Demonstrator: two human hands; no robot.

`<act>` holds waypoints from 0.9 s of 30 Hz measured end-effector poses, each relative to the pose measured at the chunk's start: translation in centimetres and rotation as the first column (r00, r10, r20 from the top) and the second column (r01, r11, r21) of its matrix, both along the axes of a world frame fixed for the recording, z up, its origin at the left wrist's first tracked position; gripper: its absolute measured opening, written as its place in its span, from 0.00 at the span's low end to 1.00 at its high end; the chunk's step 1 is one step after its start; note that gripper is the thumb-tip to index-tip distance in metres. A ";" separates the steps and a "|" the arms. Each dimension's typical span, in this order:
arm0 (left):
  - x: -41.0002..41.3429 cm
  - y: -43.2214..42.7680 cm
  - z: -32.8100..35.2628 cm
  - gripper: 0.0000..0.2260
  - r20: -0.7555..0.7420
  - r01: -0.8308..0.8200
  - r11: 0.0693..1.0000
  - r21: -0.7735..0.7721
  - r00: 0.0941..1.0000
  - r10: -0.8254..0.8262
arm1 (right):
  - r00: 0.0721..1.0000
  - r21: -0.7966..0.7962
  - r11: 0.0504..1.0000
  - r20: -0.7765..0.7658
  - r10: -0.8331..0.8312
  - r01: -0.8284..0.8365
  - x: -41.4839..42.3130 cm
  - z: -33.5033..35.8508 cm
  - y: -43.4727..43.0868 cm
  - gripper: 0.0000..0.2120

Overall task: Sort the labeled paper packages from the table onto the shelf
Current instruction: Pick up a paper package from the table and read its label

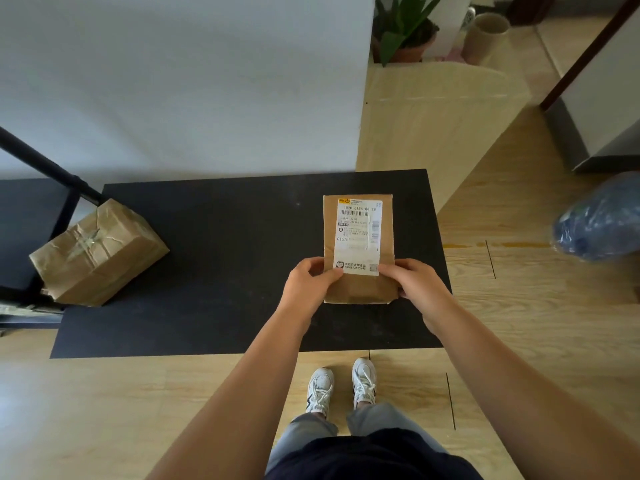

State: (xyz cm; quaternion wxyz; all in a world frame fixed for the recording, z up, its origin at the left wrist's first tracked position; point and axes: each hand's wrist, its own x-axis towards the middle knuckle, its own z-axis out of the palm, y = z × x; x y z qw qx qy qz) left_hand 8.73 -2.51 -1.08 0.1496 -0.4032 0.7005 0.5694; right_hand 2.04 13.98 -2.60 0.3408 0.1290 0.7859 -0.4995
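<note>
Package [358, 247], flat brown paper with a white label [358, 235] facing up, sits over the black table's [221, 271] right side, gripped at its near end by left hand [308, 284] and right hand [417, 284]. Another crumpled package [98, 252] rests at the table's left edge.

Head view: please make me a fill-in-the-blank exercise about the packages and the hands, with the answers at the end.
1. Both hands, left hand and right hand, hold the flat package at its ____ end.
2. Its white label faces ____.
3. The crumpled package lies at the table's ____ edge.
4. The tabletop is ____ in colour.

Answers: near; up; left; black
</note>
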 end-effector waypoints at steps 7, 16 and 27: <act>0.3 -0.7 6.0 0.22 -0.141 -0.180 0.973 0.147 0.969 0.201 | 0.987 -0.139 0.989 -0.154 0.036 -0.058 -0.1 6.2 -0.2 0.19; 2.4 -1.1 12.4 0.18 -0.421 -0.185 0.980 0.074 0.885 0.199 | 0.960 -0.327 0.937 -0.278 0.025 -0.119 1.0 12.4 1.2 0.19; 3.7 -3.6 14.5 0.28 -0.623 0.010 0.992 0.127 0.779 0.072 | 0.918 -0.427 0.886 -0.398 -0.007 -0.179 2.6 14.5 1.5 0.19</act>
